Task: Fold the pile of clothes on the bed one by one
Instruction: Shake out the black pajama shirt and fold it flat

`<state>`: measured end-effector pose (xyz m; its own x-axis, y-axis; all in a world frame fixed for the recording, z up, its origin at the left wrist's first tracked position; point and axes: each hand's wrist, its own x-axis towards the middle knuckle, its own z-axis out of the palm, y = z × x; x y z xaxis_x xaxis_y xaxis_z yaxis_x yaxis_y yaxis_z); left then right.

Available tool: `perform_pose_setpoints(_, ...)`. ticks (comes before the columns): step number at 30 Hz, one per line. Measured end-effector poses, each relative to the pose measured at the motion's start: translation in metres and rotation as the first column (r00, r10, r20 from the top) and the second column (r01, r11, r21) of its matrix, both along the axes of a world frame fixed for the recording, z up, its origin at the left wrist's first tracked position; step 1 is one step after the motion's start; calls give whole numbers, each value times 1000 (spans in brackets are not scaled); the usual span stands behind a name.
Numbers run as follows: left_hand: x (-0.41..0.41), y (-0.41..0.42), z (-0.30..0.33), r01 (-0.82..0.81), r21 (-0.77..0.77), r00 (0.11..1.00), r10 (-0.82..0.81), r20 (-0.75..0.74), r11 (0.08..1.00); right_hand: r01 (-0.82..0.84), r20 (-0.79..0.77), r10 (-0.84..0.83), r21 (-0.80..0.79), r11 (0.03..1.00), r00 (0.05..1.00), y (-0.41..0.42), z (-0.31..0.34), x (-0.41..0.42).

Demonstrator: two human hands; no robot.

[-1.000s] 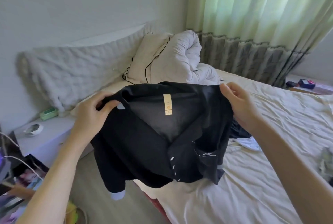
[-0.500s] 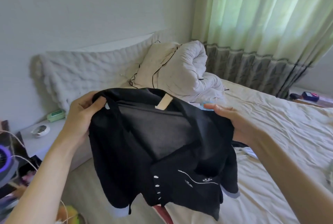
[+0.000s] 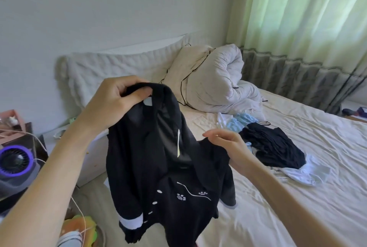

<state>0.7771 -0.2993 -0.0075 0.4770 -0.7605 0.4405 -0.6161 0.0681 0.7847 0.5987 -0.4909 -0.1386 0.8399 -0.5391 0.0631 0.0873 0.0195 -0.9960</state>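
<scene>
Your left hand (image 3: 117,98) pinches the collar of the black fleece jacket with white cuffs (image 3: 158,177) — it hangs over the cream-sheeted bed's (image 3: 297,207) edge; your right hand (image 3: 224,143), fingers loosely open, touches its shoulder.

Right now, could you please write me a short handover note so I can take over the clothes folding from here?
Left hand: grips the collar of the black jacket, holding it up at the near edge of the bed.
Right hand: open, fingers relaxed at the jacket's other shoulder, not gripping.
Pile: dark garment, light blue and white pieces lie unfolded mid-bed, beyond the right hand.
Done: no folded item is visible.
Left: lay the jacket flat, fold it, then work through the pile piece by piece.
</scene>
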Motion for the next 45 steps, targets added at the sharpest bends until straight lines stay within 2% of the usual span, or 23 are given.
perform_pose_setpoints(2, -4, -1, 5, -20, -4, 1000, 20, 6, 1000, -25, 15, 26, -50, 998, 1000, 8, 1, 7)
perform_pose_setpoints(7, -11, -1, 12, -18, -3, 999, 18, 44, 1000, -61, -118, 26, -301, 952, 993, 25, 1, 21)
perform_pose_setpoints(11, -15, 4, 16, 0, -33, 997, 2, 72, 999, -20, -133, -61, -537, 843, 989, 36, -5, 32)
perform_pose_setpoints(13, -16, 8, 18, 0, -45, 996, 3, 85, 999, 36, -70, -89, -548, 836, 994, 39, -5, 35)
perform_pose_setpoints(17, -13, 15, 21, -20, -87, 997, 26, 75, 996, 71, 44, -59, -395, 916, 997, 43, -1, 32)
perform_pose_setpoints(21, -14, 20, 20, -36, -124, 998, 42, 51, 992, -6, -35, -12, -476, 880, 999, 47, 2, 24)
perform_pose_setpoints(24, -19, 20, 19, -33, -135, 998, 40, 51, 990, -25, -151, -89, -624, 781, 984, 56, 4, 23)
perform_pose_setpoints(28, -27, 21, 18, -22, -149, 997, 34, 74, 989, -32, -198, -340, -899, 437, 919, 68, -2, 35)
perform_pose_setpoints(30, -29, 23, 17, -26, -149, 996, 39, 84, 989, -49, -191, -364, -930, 364, 912, 76, -4, 39)
perform_pose_setpoints(32, -27, 28, 17, -43, -155, 995, 56, 81, 987, -34, -162, -318, -927, 373, 934, 77, -6, 38)
perform_pose_setpoints(34, -21, 37, 15, -67, -164, 995, 79, 63, 984, -28, -158, -254, -892, 451, 954, 71, -7, 32)
perform_pose_setpoints(36, -14, 48, 12, -92, -162, 994, 100, 47, 983, -14, -175, -213, -803, 596, 961, 60, -3, 25)
perform_pose_setpoints(39, 3, 65, 6, -146, -116, 983, 157, 99, 982, 49, -187, -180, -548, 835, 966, 38, 12, 15)
perform_pose_setpoints(41, 15, 74, 1, -191, -47, 968, 196, 156, 980, 89, -128, -144, -365, 927, 981, 23, 23, 8)
perform_pose_setpoints(43, 25, 81, -5, -236, 23, 952, 226, 209, 972, 108, -73, -138, -314, 943, 988, 12, 35, 2)
perform_pose_setpoints(45, 29, 84, -11, -274, 66, 938, 251, 241, 960, 148, -27, -180, -455, 878, 983, 5, 46, 2)
